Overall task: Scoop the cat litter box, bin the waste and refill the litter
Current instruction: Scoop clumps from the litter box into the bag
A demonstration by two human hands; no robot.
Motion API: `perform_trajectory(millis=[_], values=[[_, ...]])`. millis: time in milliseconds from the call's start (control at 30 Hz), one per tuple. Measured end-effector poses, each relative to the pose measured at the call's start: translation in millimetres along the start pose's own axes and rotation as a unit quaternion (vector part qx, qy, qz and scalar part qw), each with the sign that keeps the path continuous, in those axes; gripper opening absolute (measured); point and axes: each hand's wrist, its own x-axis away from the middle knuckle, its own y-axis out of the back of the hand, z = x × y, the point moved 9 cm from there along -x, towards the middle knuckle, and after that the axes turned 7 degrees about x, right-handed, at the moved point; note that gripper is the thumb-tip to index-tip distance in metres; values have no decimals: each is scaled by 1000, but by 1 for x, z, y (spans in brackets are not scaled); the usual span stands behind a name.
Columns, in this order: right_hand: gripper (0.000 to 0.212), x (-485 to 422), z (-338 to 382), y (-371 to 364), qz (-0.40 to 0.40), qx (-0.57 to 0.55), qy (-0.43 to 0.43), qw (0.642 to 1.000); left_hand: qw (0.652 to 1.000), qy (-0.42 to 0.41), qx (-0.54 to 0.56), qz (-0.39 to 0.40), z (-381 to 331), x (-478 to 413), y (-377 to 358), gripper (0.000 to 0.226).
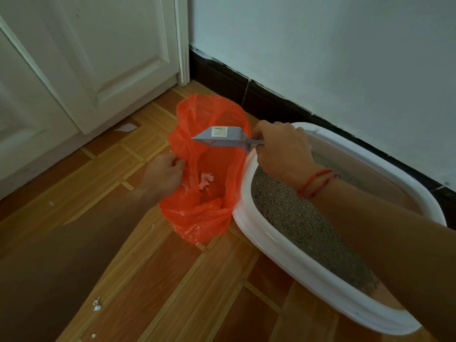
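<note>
Print on the pale sticker [219, 132] on the grey scoop [223, 140] shows only as barcode-like stripes and blurred lines, too small to read. The right hand [283, 154] is curled round the scoop's handle, hiding most of it, and holds the scoop over the open mouth of the orange plastic bag [197, 215], while the left hand [164, 172] pinches the bag's rim between curled fingers and thumb. Touching the bag stands the white litter box [296, 257] of grey litter [291, 218], partly covered by the right forearm; a pale pink scrap [206, 180] inside the bag cannot be identified.
</note>
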Motion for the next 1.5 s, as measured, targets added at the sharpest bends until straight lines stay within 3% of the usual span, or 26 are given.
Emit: perform_trajectory(millis=[267, 433, 700, 867, 1033, 1133, 1300, 1500], values=[[20, 3, -18, -3, 10, -63, -20, 998, 1000, 1, -8, 1, -5, 3, -4, 27], [21, 13, -55, -11, 80, -135, -94, 983, 1000, -7, -17, 7, -8, 4, -8, 29], [15, 67, -131, -7, 160, -135, -152, 966, 998, -36, -53, 21, -22, 11, -20, 30], [15, 107, -202, -30, 253, -16, -191, 948, 997, -41, -66, 22, -28, 12, -24, 32], [9, 140, -249, -39, 337, 103, -216, 911, 996, -44, -79, 16, -30, 14, -23, 33], [18, 155, -265, -37, 379, 155, -224, 885, 996, -40, -76, 23, -28, 13, -26, 31], [16, 175, -274, -41, 435, 201, -216, 851, 996, -38, -76, 24, -26, 10, -29, 31], [33, 198, -270, -60, 477, 200, -230, 825, 996, -26, -70, 37, -21, 10, -30, 28]])
